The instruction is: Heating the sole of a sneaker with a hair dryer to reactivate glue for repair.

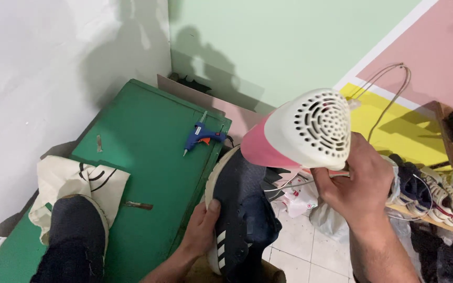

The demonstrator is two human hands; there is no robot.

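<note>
Shoe, dark blue with white stripes and a white sole, stands on edge against the side of the green bench, sole turned toward the bench. Left hand clasps it at the sole rim, thumb on the white edge. Right hand is clenched around the handle of a pink and white dryer, whose nozzle points down at the shoe's forefoot, close above it; the perforated rear grille faces the camera. Judged from this, the heating of the shoe is in progress; no part of the sole appears lifted or separated, though the dryer hides the toe.

A second dark shoe rests on the bench at near left, on a cream cloth bag. Farther along the bench lies a blue glue gun, untouched, well apart from both hands. To the right, a shelf carries more shoes. A cord runs up the far wall. Nothing obstructs either hand.
</note>
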